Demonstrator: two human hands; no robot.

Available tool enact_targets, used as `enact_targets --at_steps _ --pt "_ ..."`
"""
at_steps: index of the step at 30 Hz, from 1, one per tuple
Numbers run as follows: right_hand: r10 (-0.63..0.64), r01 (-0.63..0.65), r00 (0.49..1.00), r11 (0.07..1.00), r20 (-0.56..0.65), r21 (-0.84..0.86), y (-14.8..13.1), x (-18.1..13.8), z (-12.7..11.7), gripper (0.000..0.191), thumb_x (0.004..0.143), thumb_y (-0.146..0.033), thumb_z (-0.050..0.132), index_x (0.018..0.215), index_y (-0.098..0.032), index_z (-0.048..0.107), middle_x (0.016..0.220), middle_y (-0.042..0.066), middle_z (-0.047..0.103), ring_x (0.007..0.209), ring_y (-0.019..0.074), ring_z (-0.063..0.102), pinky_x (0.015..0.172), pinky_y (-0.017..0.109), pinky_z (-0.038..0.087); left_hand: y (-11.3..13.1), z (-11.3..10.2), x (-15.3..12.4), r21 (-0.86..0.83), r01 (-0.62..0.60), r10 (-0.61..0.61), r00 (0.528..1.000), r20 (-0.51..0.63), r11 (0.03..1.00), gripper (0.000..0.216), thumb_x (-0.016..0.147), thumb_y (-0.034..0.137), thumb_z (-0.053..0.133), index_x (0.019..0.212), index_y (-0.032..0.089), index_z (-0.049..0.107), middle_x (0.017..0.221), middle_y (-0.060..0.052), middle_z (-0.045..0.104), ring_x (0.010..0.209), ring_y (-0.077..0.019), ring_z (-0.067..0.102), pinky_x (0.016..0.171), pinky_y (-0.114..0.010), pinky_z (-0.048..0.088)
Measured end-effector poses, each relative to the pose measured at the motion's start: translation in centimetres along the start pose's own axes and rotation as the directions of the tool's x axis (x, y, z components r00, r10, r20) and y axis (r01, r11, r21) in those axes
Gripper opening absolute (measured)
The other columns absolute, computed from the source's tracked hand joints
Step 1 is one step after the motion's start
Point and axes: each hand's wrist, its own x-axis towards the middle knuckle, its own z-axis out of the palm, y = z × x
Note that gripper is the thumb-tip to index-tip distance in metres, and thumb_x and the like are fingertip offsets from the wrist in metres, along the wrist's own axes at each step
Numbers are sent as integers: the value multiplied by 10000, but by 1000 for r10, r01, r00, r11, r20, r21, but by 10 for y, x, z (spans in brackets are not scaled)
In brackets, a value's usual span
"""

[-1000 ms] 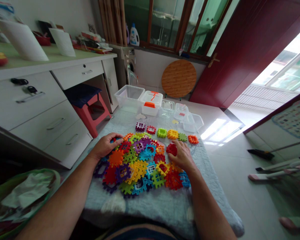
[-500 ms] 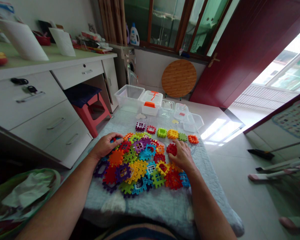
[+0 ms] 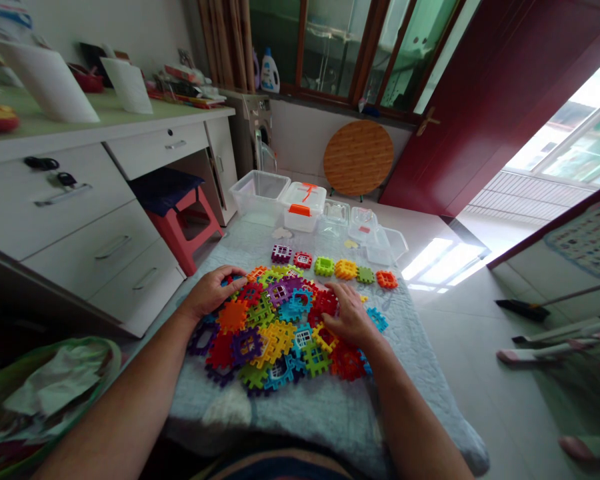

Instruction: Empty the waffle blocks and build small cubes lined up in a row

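A heap of colourful plastic interlocking blocks (image 3: pixel 275 340), square with notched edges, lies on the cloth-covered table. My left hand (image 3: pixel 213 290) rests at the heap's upper left edge, thumb and fingers apart, close to a blue block (image 3: pixel 234 279) and a red block (image 3: pixel 250 293). On the right side of the heap, my right hand (image 3: pixel 351 315) has its thumb and fingers about a dark red block (image 3: pixel 325 303). Behind the heap runs a row of blocks, among them a purple one (image 3: pixel 281 253), a yellow one (image 3: pixel 346 269) and an orange one (image 3: pixel 387 279).
At the table's far end stand a clear bin (image 3: pixel 260 193), a lidded box with an orange latch (image 3: pixel 304 203) and smaller clear containers (image 3: pixel 363 223). A red stool (image 3: pixel 180 223) is by the desk at left. A green-rimmed basket (image 3: pixel 113 353) sits at lower left.
My right hand has moved left with the dark red block, which now covers the spot of an orange block. A blue block at the right edge shows more. My left hand stays put.
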Motion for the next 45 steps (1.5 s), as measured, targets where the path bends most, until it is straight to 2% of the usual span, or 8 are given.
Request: enact_targets --at_steps 5,21,26,32,35,39,42,45 --pt "22 -19 998 999 59 -36 -3 0 -2 594 709 -242 630 1287 -181 504 1204 102 593 1141 282 488 1011 446 365 -1 0 0 -1 2 -2 1000 9 1000 480 765 618 562 986 212 694 1033 -40 717 953 -229 634 907 -304 452" --pt "32 -32 998 999 56 -10 1 2 -1 593 708 -277 663 1274 -186 512 1218 101 592 1157 267 499 1014 427 376 0 0 -1 -17 21 -21 1000 12 1000 494 750 620 563 994 211 693 1047 -45 717 962 -232 621 922 -315 446" --pt "37 -36 998 999 53 -33 -2 3 0 577 702 -227 626 1266 -185 513 1193 102 595 1152 264 498 1011 424 377 1 0 -1 -14 9 -9 1000 14 1000 478 761 612 562 990 213 690 1014 -42 718 941 -227 628 900 -305 453" --pt "2 3 998 997 57 -81 -8 5 -14 571 697 -241 639 1252 -200 510 1148 98 587 1097 269 514 977 427 392 4 -2 -1 -33 7 -7 1000 15 999 495 753 633 558 965 207 691 1006 -52 721 938 -236 633 910 -318 457" --pt "-35 39 999 994 33 -104 -13 21 -28 558 716 -260 643 1254 -207 507 1121 98 595 1066 269 526 959 422 395 3 -2 -1 -34 -7 7 1000 9 999 479 757 626 566 958 211 694 1005 -46 718 943 -234 638 900 -311 460" --pt "-37 36 999 988 -4 -148 -17 66 -36 561 743 -306 642 1270 -174 504 1123 114 603 1063 273 526 946 403 392 1 -1 0 -33 -8 8 1000 7 999 470 767 617 566 960 208 693 1010 -48 715 946 -234 639 908 -316 459" --pt "-1 6 1000 982 26 -191 -14 104 -26 590 722 -285 657 1277 -165 498 1153 119 605 1066 270 534 949 402 383 -1 0 1 -31 -15 15 1000 14 999 465 782 607 555 965 201 688 1028 -61 710 959 -237 632 915 -328 456" --pt "28 -6 996 970 90 -242 -7 133 -9 620 713 -345 683 1276 -166 496 1187 128 596 1092 286 528 935 408 384 -1 1 1 -35 -35 36 999 14 999 455 794 597 550 973 203 690 1035 -64 706 967 -237 630 914 -332 457"
